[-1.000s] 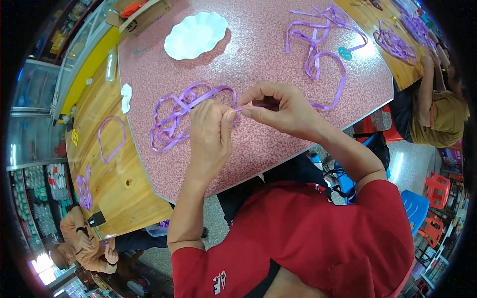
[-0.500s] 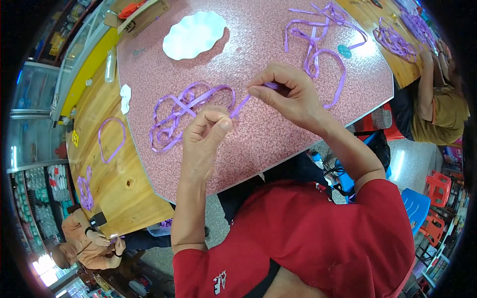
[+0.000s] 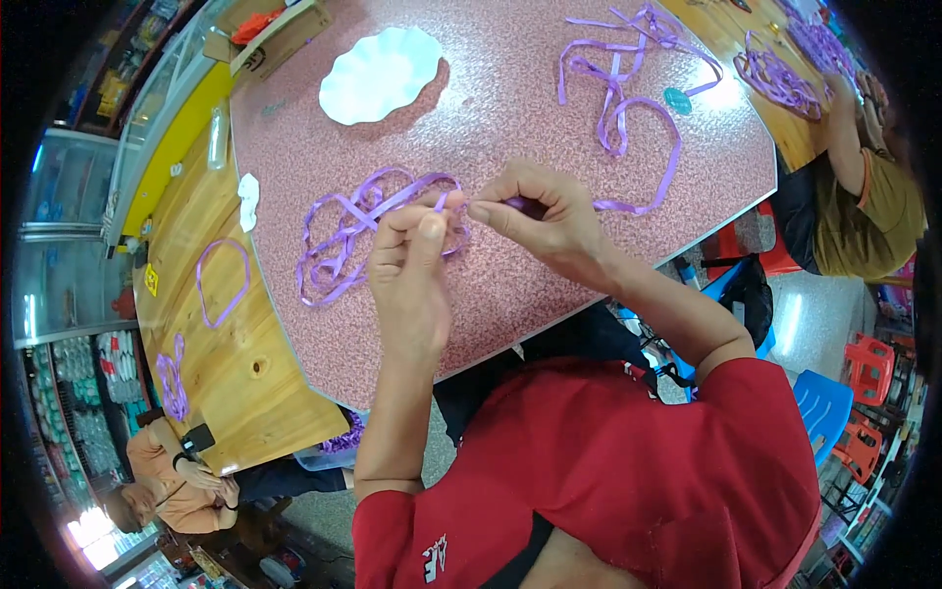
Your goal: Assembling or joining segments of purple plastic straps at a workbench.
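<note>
Speckled pink, the table [image 3: 549, 108] fills the middle of the view, with a wooden table [image 3: 221, 344] butting against its left edge. Above the pink top, the left hand [image 3: 410, 280] is closed, its thumb and forefinger pinching a purple ribbon [image 3: 451, 204]. The right hand [image 3: 535, 218] meets it fingertip to fingertip, also closed, pinching the same ribbon just to the right. That ribbon trails left and down into a loose tangle of purple loops [image 3: 348, 236] lying on the pink top, just beside the left hand. Farther off and to the right lies a second heap of ribbon [image 3: 628, 93], with a small teal disc [image 3: 677, 100] touching it. A white scalloped dish [image 3: 381, 74] sits at the far left of the pink table, and beyond it stands a brown cardboard box [image 3: 285, 34]. On the wooden table lie a single purple ribbon ring [image 3: 221, 280], a crumpled white scrap [image 3: 248, 196] and, near the left edge, a small yellow square label [image 3: 152, 280]. Another person in an orange top [image 3: 167, 471] sits at the near left corner; a person in an olive shirt [image 3: 873, 221] sits at the right.
</note>
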